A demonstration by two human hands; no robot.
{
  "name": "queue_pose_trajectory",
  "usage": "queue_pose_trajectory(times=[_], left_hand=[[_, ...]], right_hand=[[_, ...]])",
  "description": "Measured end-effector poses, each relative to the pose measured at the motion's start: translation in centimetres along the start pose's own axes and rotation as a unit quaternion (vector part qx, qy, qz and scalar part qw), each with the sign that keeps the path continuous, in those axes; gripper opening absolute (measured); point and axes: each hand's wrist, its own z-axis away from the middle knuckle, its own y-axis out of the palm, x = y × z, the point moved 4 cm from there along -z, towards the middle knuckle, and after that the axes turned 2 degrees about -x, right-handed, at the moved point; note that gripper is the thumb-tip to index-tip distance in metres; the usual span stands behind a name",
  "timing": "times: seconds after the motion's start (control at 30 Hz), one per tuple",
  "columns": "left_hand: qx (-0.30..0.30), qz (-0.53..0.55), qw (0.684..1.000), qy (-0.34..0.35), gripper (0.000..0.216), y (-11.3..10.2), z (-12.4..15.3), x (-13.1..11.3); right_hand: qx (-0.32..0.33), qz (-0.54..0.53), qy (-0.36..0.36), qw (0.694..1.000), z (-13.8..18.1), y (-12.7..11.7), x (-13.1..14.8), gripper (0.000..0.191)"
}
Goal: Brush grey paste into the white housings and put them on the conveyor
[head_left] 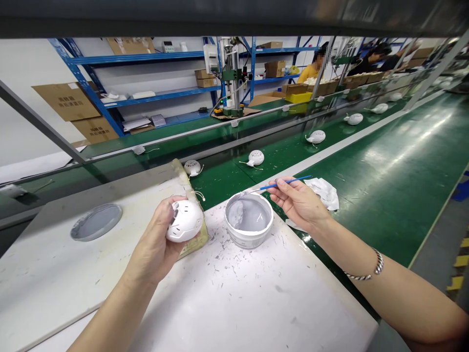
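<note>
**Holding a white shell and a blue brush**

Across your white workbench [238,293], from left to right, a round grey disc [96,222] lies flat near the edge. Your left hand [156,239] is closed around the white plastic shell [185,221], which has slots and a thin wire, and sits just above a tan pad [196,248]. Just beside it stands a white tub [249,239] of grey paste [249,215]. Your right hand [298,203] pinches a blue-handled brush [286,184], its tip at the tub's rim. Beyond, a crumpled white cloth [322,193] lies on the green conveyor belt [370,146], with more white shells [315,137] spaced along it.
</note>
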Motion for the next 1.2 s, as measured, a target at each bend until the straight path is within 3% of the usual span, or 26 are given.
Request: queue_pose_trajectory(times=[0.13,0.33,0.53,0.67,0.77,0.87,0.9,0.97,1.1,1.13,1.2], left_hand=[[-0.037,0.015,0.999,-0.029,0.045,0.0,0.3,0.1],[-0.012,-0.11,0.993,-0.039,0.058,1.1,1.2,0.9],[0.045,-0.194,0.979,-0.052,0.057,2.6,3.0,2.1],[0.061,-0.207,0.975,-0.057,0.055,2.8,3.4,2.5],[0.057,-0.207,0.975,-0.053,0.054,2.8,3.4,2.4],[0.055,-0.206,0.976,-0.05,0.054,2.9,3.5,2.1],[0.054,-0.203,0.977,-0.049,0.054,3.0,3.6,2.1],[0.048,-0.198,0.978,-0.046,0.051,3.0,3.6,2.0],[0.039,-0.208,0.977,-0.028,0.048,3.0,3.5,1.8],[0.04,-0.213,0.976,-0.023,0.047,3.0,3.5,1.8],[0.042,-0.222,0.974,-0.017,0.047,2.9,3.4,1.6]], right_hand=[[0.008,-0.008,0.018,1.0,0.7,0.6,0.1,0.024],[0.061,0.001,0.005,0.998,3.2,2.4,0.4,0.018],[0.155,0.03,-0.066,0.985,6.0,4.3,-0.3,0.007],[0.184,0.092,-0.162,0.965,7.2,4.7,-0.3,0.009],[0.231,0.195,-0.303,0.904,8.3,4.9,0.8,0.02],[0.343,0.313,-0.452,0.762,9.9,5.6,1.9,0.021],[0.374,0.346,-0.478,0.715,10.3,5.8,2.1,0.02],[0.405,0.4,-0.502,0.651,10.8,6.2,2.4,0.017],[0.419,0.443,-0.541,0.579,11.8,6.9,3.0,0.014],[0.418,0.448,-0.548,0.569,12.0,7.0,3.1,0.013],[0.406,0.464,-0.534,0.579,12.3,6.9,3.7,0.013]])
